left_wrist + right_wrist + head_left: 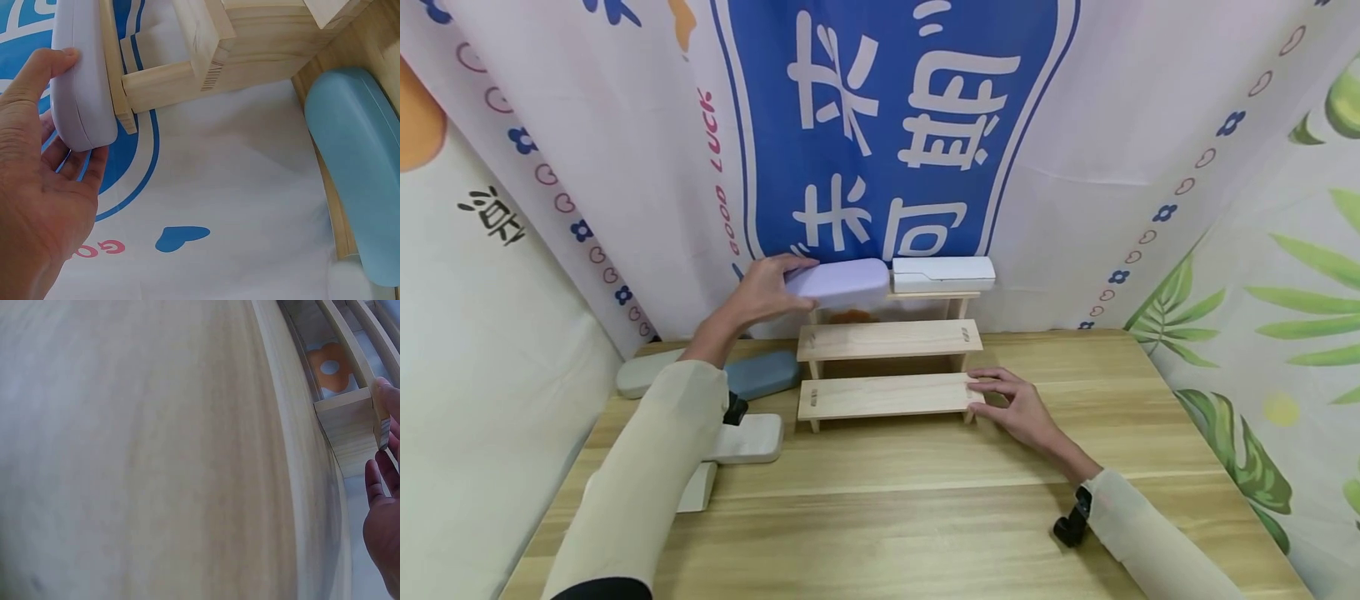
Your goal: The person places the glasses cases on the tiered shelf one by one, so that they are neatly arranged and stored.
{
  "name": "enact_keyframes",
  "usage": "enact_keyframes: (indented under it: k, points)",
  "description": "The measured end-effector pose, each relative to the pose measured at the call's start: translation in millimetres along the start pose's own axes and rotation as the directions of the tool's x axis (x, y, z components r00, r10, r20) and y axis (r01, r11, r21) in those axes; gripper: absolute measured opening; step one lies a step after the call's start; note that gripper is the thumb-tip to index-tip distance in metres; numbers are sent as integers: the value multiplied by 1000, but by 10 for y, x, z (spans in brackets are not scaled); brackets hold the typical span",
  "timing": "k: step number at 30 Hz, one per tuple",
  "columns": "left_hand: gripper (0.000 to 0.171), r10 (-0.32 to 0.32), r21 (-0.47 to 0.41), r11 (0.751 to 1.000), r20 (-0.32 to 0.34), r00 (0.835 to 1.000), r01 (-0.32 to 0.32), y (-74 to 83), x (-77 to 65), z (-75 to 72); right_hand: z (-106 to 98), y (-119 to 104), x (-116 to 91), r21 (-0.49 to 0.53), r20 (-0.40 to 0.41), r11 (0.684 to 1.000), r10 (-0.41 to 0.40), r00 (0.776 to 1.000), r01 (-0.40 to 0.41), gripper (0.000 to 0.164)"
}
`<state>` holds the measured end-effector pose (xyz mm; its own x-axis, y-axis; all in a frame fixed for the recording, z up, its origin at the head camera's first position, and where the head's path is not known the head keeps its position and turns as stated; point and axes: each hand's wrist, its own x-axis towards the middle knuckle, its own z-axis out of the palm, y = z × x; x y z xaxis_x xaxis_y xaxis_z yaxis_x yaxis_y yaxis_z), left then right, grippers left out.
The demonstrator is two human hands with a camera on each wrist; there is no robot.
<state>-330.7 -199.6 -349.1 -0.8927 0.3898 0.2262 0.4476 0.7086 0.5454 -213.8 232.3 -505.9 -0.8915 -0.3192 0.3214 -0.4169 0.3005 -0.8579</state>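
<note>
A lavender glasses case (842, 282) is at the left of the top step of a three-step wooden stand (891, 340). My left hand (767, 292) grips its left end, the thumb on one side and the fingers around the other. Close up in the left wrist view, the lavender case (84, 81) lies against the top board. A white case (943, 273) sits to its right on the same step. My right hand (1018, 408) holds the right end of the lowest board, which the right wrist view shows between thumb and fingers (374, 478).
Left of the stand on the wooden table (880, 533) lie a blue case (763, 375), a grey-white case (647, 371) and a white case (748, 439). A white block-like item (698, 489) is partly hidden by my left sleeve. A printed curtain (1060, 208) hangs behind the stand.
</note>
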Motion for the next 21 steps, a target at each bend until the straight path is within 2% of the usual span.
enact_keyframes:
  k: [4,14,21]
  points:
    - [68,15,-7,1000,-20,1000,-15,-19,20,6,0,3,2,1,1,1000,-1,1000,1,34]
    - [60,42,56,998,-76,996,-38,-8,53,43,-1,13,-7,23,5,1000,-7,1000,6,34]
    - [59,30,81,996,-104,994,-22,6,58,57,1,24,-8,22,6,1000,-14,1000,13,34]
